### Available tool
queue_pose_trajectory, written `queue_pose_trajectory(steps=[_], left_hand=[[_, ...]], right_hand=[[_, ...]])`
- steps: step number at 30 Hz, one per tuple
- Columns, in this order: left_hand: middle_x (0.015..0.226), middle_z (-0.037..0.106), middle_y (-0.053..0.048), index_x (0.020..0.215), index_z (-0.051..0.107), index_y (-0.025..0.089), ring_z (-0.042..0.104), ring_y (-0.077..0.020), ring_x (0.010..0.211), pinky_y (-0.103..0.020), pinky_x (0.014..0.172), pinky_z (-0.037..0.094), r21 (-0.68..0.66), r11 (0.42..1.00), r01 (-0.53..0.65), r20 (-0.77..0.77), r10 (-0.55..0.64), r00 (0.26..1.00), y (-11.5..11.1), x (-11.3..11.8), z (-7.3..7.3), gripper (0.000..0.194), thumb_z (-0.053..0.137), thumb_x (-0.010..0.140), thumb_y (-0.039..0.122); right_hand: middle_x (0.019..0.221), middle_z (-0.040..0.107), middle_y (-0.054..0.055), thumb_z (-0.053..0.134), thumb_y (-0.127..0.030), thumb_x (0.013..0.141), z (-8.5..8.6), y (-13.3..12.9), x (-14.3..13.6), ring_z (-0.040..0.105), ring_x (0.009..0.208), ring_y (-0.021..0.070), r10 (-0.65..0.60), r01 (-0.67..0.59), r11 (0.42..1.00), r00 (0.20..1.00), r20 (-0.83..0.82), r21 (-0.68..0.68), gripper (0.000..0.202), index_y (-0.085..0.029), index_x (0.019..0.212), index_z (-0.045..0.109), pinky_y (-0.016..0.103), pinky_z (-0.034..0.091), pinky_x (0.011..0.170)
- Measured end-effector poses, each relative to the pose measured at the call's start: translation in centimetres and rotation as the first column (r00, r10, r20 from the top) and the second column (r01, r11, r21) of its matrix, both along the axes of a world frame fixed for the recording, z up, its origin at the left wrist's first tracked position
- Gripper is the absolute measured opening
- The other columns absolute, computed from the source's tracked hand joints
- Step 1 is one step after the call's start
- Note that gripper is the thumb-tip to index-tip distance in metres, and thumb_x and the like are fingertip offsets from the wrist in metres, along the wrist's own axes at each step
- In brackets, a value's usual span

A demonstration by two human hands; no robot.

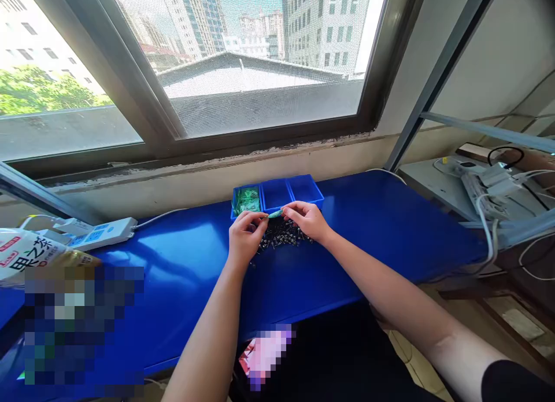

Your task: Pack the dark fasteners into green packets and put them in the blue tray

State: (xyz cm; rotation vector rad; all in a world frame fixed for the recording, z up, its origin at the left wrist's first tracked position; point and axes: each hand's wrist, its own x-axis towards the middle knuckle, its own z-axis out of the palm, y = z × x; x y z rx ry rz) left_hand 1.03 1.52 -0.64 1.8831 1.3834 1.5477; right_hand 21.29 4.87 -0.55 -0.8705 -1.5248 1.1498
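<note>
Above the blue table, my left hand (248, 231) and my right hand (306, 218) pinch the two ends of a small green plastic bag (274, 214), stretched between the fingertips. Its contents, if any, are too small to make out. Directly below lies a loose pile of small metal screws (284, 235), partly hidden by my hands. Just behind it stands a blue three-compartment tray (321, 195). Similar green plastic bags (247, 201) fill its left compartment, while the blue floor shows in the other two.
The blue tabletop (186, 286) runs along a wall below a window (260, 89). On the left are a white power strip (104, 233) and a printed snack bag (30, 254). Metal posts (433, 84) rise at both sides. Cables and chargers (498, 182) lie on a surface at the right.
</note>
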Motion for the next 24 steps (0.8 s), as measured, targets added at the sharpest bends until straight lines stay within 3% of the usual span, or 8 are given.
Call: queue_pose_trajectory(steps=[6, 10, 13, 17, 19, 24], left_hand=[[0.083, 0.074, -0.003, 0.099, 0.076, 0.021, 0.063, -0.0135, 0.065, -0.025, 0.061, 0.048, -0.101, 0.995, 0.001, 0.051, 0.004, 0.999, -0.29, -0.13, 0.04, 0.02, 0.067, 0.088, 0.034], [0.083, 0.075, -0.003, 0.099, 0.077, 0.021, 0.062, -0.0138, 0.064, -0.025, 0.06, 0.047, -0.12, 0.993, 0.017, 0.058, -0.01, 0.998, -0.26, -0.31, -0.08, 0.024, 0.061, 0.092, 0.036], [0.083, 0.075, -0.003, 0.098, 0.077, 0.021, 0.061, -0.0128, 0.061, -0.025, 0.058, 0.047, -0.11, 0.994, -0.001, 0.063, 0.008, 0.998, -0.18, -0.23, -0.08, 0.021, 0.066, 0.089, 0.036], [0.084, 0.074, -0.003, 0.093, 0.076, 0.02, 0.058, -0.0111, 0.059, -0.024, 0.057, 0.047, -0.093, 0.995, -0.021, 0.066, 0.027, 0.997, -0.03, -0.04, -0.2, 0.016, 0.071, 0.084, 0.033], [0.084, 0.075, -0.003, 0.091, 0.075, 0.02, 0.059, -0.0111, 0.061, -0.024, 0.058, 0.047, -0.086, 0.996, -0.02, 0.068, 0.026, 0.997, 0.02, -0.03, -0.27, 0.015, 0.071, 0.084, 0.033], [0.082, 0.073, -0.002, 0.089, 0.074, 0.02, 0.06, -0.0108, 0.061, -0.024, 0.059, 0.048, -0.06, 0.998, -0.019, 0.073, 0.024, 0.997, -0.04, 0.09, -0.15, 0.015, 0.073, 0.084, 0.034]], right_hand=[[0.092, 0.076, 0.007, 0.068, -0.05, 0.086, 0.27, -0.11, 0.08, 0.069, 0.083, 0.0199, -0.013, 0.013, 1.0, 1.0, 0.005, 0.006, 0.034, -0.019, 0.097, 0.077, 0.028, 0.051, 0.064], [0.084, 0.074, 0.004, 0.072, -0.041, 0.082, 0.17, -0.04, 0.17, 0.063, 0.068, 0.0149, -0.054, 0.052, 0.998, 0.997, 0.051, 0.044, 0.026, -0.019, 0.095, 0.077, 0.027, 0.049, 0.063], [0.08, 0.072, 0.002, 0.072, -0.031, 0.078, 0.01, -0.02, 0.18, 0.056, 0.058, 0.0115, -0.086, 0.08, 0.995, 0.99, 0.108, 0.058, 0.019, -0.019, 0.092, 0.077, 0.027, 0.046, 0.059], [0.082, 0.071, 0.002, 0.071, -0.023, 0.074, -0.18, 0.02, 0.07, 0.064, 0.07, 0.0145, -0.068, 0.06, 0.995, 0.993, 0.1, 0.075, 0.013, -0.019, 0.086, 0.071, 0.027, 0.048, 0.064], [0.082, 0.07, 0.002, 0.071, -0.025, 0.075, -0.17, 0.03, 0.02, 0.064, 0.073, 0.0151, -0.061, 0.056, 0.995, 0.996, 0.062, 0.078, 0.012, -0.019, 0.084, 0.065, 0.027, 0.048, 0.065], [0.078, 0.069, 0.0, 0.073, -0.036, 0.08, -0.2, 0.06, -0.03, 0.061, 0.066, 0.0137, -0.011, 0.009, 0.999, 0.999, 0.052, 0.035, 0.027, -0.02, 0.101, 0.065, 0.027, 0.048, 0.065]])
